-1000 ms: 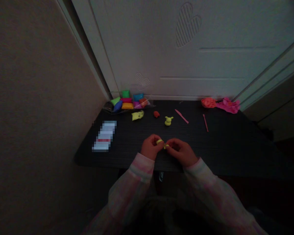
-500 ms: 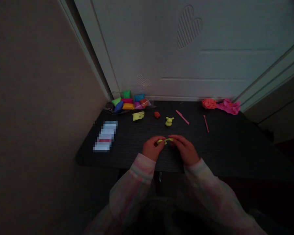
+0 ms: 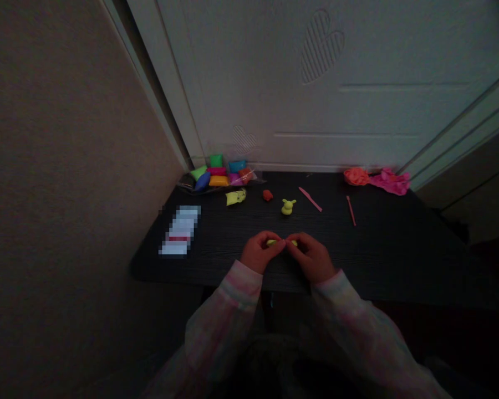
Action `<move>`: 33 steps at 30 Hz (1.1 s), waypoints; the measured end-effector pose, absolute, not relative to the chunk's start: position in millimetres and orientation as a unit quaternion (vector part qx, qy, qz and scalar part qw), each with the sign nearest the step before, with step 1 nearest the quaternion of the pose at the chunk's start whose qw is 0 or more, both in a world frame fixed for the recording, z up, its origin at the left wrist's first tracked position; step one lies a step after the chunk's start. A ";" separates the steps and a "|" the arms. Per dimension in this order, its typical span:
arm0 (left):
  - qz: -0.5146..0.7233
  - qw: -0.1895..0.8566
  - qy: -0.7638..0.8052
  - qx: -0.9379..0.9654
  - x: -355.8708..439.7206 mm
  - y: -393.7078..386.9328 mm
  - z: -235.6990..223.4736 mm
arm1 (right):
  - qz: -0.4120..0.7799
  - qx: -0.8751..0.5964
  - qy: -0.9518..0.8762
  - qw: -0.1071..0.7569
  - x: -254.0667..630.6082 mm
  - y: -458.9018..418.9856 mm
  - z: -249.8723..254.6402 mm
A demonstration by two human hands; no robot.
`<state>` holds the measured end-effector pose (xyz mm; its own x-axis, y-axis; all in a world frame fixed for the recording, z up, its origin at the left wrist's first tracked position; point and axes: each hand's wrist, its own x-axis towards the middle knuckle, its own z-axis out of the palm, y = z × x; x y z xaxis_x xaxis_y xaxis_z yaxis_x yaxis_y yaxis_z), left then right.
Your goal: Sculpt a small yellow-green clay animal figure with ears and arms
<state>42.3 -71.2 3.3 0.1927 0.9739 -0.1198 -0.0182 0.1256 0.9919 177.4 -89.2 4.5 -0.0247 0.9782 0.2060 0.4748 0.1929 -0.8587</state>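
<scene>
Over the front of the dark table, my left hand [image 3: 259,252] pinches a piece of yellow modelling clay [image 3: 271,243]. My right hand [image 3: 313,257] pinches yellow clay too, a bit of which [image 3: 294,243] shows past its fingers. The fingertips of both hands meet or nearly meet; whether the clay between them is one piece is hidden. Just beyond the hands stands a small yellow clay figure [image 3: 288,208] with two ears on a rounded body. A lump of red clay [image 3: 267,195] lies behind it to the left, near an opened yellow clay packet [image 3: 235,197].
A clear bag of coloured clay packets [image 3: 218,180] lies at the back left. A blurred white rectangle [image 3: 180,230] is on the left. Two pink modelling tools [image 3: 310,199] [image 3: 351,210] lie to the right, and orange and pink crumpled items [image 3: 388,181] at the back right. A white door [image 3: 249,66] rises behind the table [image 3: 382,249].
My fingertips have come closer together, and the thin strip of yellow clay that showed between them is now covered. My right thumb has moved in toward the left hand.
</scene>
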 end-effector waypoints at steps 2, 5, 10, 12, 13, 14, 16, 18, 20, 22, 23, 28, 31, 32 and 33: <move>0.413 0.598 0.463 0.508 42.2 -71.2 2.7 | 0.311 -0.562 -0.638 0.425 177.3 -89.4 4.0; 0.409 0.613 0.458 0.497 41.9 -71.0 2.8 | 0.344 -0.557 -0.614 0.441 176.9 -89.5 1.5; 0.435 0.628 0.456 0.457 41.7 -70.5 4.5 | 0.390 -0.526 -0.606 0.453 178.3 -89.3 -3.2; 0.433 0.627 0.458 0.458 41.6 -70.7 4.7 | 0.382 -0.527 -0.614 0.446 179.5 -89.1 -2.6; 0.431 0.625 0.460 0.462 41.6 -70.8 4.7 | 0.374 -0.530 -0.620 0.442 179.8 -89.0 -1.5; 0.429 0.622 0.461 0.466 41.5 -71.0 4.8 | 0.364 -0.534 -0.625 0.438 179.8 -89.0 -0.2; 0.428 0.616 0.464 0.472 41.4 -71.2 5.0 | 0.341 -0.536 -0.640 0.431 178.7 -89.1 3.1; 0.430 0.610 0.466 0.474 41.2 -71.3 5.2 | 0.317 -0.534 -0.663 0.418 176.3 -89.5 5.9; 0.434 0.605 0.468 0.476 41.1 -71.3 4.8 | 0.295 -0.534 -0.686 0.396 173.7 -90.1 7.4; 0.435 0.600 0.463 0.485 41.1 -71.5 4.1 | 0.278 -0.536 -0.704 0.375 172.1 -90.6 7.2; 0.433 0.600 0.459 0.492 41.2 -71.6 3.7 | 0.273 -0.537 -0.708 0.370 171.8 -90.7 6.7; 0.433 0.573 0.445 0.536 41.8 -72.3 4.1 | 0.264 -0.540 -0.707 0.373 173.6 -90.2 3.9; 0.435 0.570 0.451 0.531 41.5 -71.8 4.0 | 0.272 -0.534 -0.704 0.380 173.9 -90.4 4.9; 0.435 0.576 0.454 0.522 41.2 -71.3 3.6 | 0.276 -0.532 -0.703 0.382 173.8 -90.5 5.5; 0.437 0.582 0.456 0.512 40.8 -70.8 3.0 | 0.280 -0.531 -0.702 0.383 173.7 -90.7 6.2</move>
<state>40.8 -70.8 3.0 0.2024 0.9758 -0.0834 -0.0425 0.0939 0.9947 173.7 -90.7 6.2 -0.1430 0.9597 0.2418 0.5308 0.2806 -0.7997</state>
